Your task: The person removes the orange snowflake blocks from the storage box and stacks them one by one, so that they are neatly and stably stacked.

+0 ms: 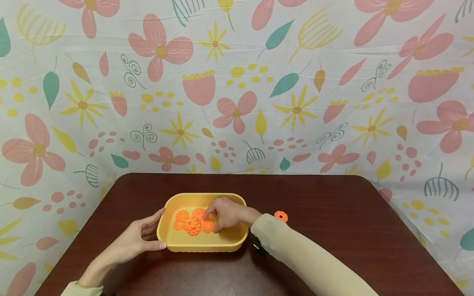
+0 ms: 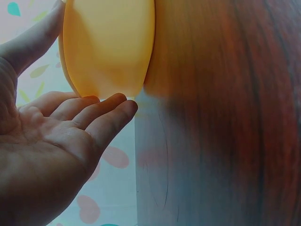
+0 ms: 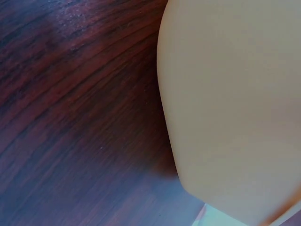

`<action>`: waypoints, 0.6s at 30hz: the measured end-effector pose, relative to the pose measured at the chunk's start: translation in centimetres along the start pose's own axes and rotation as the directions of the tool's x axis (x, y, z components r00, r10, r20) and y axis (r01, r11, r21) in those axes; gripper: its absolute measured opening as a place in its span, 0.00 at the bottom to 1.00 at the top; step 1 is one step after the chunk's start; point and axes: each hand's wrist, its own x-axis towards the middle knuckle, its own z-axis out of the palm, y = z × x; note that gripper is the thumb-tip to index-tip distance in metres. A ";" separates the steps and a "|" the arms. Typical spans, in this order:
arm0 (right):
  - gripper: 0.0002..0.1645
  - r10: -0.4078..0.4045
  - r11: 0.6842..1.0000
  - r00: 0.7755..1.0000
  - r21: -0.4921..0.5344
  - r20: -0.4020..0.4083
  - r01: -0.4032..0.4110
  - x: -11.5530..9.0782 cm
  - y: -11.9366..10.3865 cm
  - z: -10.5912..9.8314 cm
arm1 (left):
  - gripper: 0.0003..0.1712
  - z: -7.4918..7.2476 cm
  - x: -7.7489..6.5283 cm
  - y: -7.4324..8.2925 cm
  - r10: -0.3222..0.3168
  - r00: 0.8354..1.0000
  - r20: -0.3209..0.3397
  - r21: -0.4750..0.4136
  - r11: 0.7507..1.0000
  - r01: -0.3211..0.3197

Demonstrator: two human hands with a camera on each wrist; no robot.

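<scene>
Just orange discs (image 1: 192,224) inside a plain yellow tray (image 1: 203,248).

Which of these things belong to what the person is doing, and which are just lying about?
Seemingly in use:
left hand, at one end of the yellow tray
right hand, reaching into the tray
orange flower-shaped pieces inside

Apart from it:
loose orange piece on the table, though possibly from the same set
patterned cloth behind

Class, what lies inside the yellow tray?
Orange flower-shaped pieces, some overlapping, plus the right hand. Whatever its fingers cover cannot be seen.
</scene>
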 end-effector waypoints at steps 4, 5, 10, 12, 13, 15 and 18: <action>0.21 -0.002 1.000 1.000 -0.004 -0.003 0.001 0.1 -0.1 0.1 | 0.57 0.0 0.0 0.0 0.004 1.000 0.000 -0.002 1.000 -0.004; 0.21 -0.003 1.000 1.000 -0.001 -0.004 0.003 0.1 -0.1 0.2 | 0.57 0.0 0.0 0.0 0.004 1.000 -0.001 -0.003 1.000 -0.004; 0.21 0.008 1.000 1.000 0.022 -0.003 -0.008 0.3 0.0 0.4 | 0.57 0.1 0.0 0.0 -0.001 1.000 -0.005 -0.008 1.000 0.001; 0.22 0.020 0.999 1.000 0.029 0.004 -0.020 0.4 0.1 0.5 | 0.57 0.1 0.0 0.0 -0.004 1.000 -0.007 -0.008 1.000 0.004; 0.22 0.025 0.999 1.000 0.030 0.007 -0.025 0.4 0.1 0.5 | 0.57 0.1 0.0 0.0 -0.006 1.000 -0.008 -0.006 1.000 0.006; 0.22 0.035 0.999 0.999 0.035 0.014 -0.035 0.4 0.1 0.6 | 0.57 0.0 -0.1 0.0 -0.008 1.000 -0.009 -0.007 1.000 0.008; 0.21 0.035 0.999 0.999 0.041 0.018 -0.035 0.4 0.0 0.6 | 0.57 0.0 0.0 0.0 -0.009 1.000 -0.008 -0.005 1.000 0.009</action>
